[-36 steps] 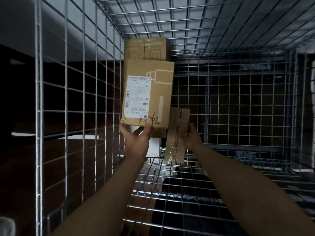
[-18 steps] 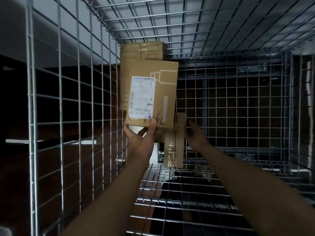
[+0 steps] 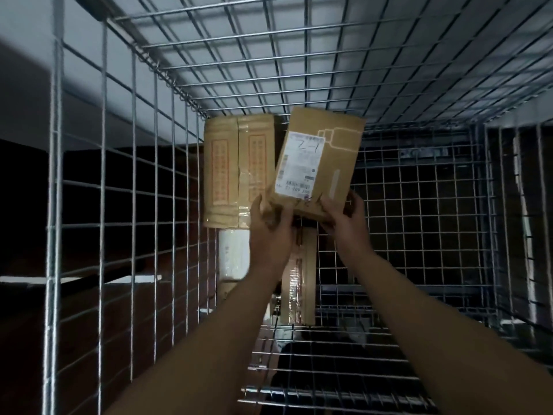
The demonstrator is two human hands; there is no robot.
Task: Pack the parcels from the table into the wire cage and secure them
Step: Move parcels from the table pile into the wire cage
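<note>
3+ parcels already stacked in far-left corner of wire cage (image 3: pixel 57 205): taped brown parcel (image 3: pixel 239 175), white parcel (image 3: pixel 233 256) below, narrow parcel (image 3: pixel 300 283) beside. 4th, labelled box (image 3: pixel 323 157), tilted, held up beside brown parcel; left hand (image 3: pixel 270 226) & right hand (image 3: pixel 344 218) curled round its lower edge. Not yet set down. Securing undone, prob. last step. Table out of view.

Raised and curled: left hand (image 3: pixel 270 235), right hand (image 3: pixel 344 220).

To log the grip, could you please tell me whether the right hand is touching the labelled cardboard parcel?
Touching. The head view shows the right hand curled round the lower right corner of the labelled cardboard parcel, with no gap between them.
</note>
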